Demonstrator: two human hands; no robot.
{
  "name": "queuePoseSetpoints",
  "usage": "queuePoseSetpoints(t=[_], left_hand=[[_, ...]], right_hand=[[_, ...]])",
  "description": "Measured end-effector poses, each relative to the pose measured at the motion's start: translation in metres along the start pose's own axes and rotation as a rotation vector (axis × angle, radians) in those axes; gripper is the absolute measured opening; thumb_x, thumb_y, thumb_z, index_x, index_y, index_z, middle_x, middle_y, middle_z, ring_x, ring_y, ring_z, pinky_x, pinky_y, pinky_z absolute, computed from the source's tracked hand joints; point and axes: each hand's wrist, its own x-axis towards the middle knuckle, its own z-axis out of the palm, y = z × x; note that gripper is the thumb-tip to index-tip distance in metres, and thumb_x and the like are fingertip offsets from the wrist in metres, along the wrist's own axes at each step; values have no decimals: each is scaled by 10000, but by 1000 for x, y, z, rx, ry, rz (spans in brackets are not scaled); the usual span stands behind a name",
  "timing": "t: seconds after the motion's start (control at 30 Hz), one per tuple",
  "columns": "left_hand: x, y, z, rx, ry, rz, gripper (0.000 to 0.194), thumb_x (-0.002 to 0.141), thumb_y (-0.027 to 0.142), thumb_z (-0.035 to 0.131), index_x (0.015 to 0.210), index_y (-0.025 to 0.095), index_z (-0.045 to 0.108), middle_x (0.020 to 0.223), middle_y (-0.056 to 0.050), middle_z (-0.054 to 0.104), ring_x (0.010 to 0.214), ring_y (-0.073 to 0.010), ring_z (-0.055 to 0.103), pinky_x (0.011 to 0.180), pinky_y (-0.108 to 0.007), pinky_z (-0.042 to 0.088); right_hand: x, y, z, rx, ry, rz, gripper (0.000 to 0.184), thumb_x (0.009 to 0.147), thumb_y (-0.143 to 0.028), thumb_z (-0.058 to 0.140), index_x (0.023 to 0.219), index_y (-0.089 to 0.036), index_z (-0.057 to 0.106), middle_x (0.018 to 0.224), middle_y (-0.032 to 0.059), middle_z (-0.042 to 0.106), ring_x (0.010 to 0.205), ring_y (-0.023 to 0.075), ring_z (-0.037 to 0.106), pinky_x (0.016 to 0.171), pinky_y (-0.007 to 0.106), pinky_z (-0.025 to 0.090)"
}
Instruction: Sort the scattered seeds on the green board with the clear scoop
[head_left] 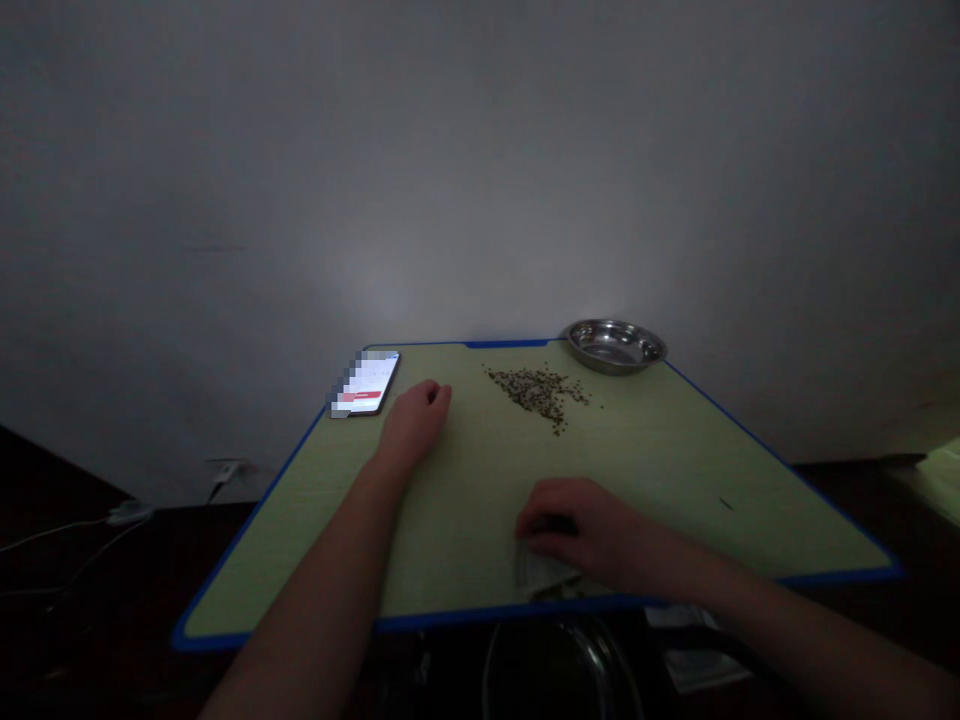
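Observation:
My left hand (417, 418) rests on the table in a loose fist, near the phone (367, 385), with nothing visible in its fingers. Close to the table's front edge, my right hand (577, 520) curls its fingers and thumb around the top of a pale, translucent, cup-like thing (541, 574). The hand covers much of it, and dim light blurs its shape. Beyond both hands, a scatter of small dark grains or beans (536, 391) lies loosely on the tabletop.
A shiny metal bowl (615, 348) stands at the back right corner of the pale green table (465, 520), which has a blue rim. A thin dark sliver (726, 503) lies at right. Behind is a wall; a plug and cables (225, 470) are at left.

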Motion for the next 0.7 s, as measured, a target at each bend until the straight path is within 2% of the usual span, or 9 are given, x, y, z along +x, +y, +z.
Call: queuePoseSetpoints(t=[0.2, 0.7], left_hand=[[0, 0, 0, 0, -3, 3, 362, 840, 427, 342, 675, 179, 548, 678, -38, 570, 628, -144, 477, 565, -262, 292], [0, 1, 0, -6, -26, 2, 376, 834, 437, 346, 656, 179, 553, 658, -41, 573, 612, -149, 486, 566, -270, 303]], right_hand=[[-7, -2, 3, -2, 31, 43, 127, 746, -78, 630, 821, -159, 691, 811, 15, 648, 747, 109, 593, 699, 212, 451], [-16, -5, 3, -4, 35, 151, 146, 808, -146, 556, 845, -197, 687, 846, 9, 699, 805, 138, 612, 761, 256, 446]])
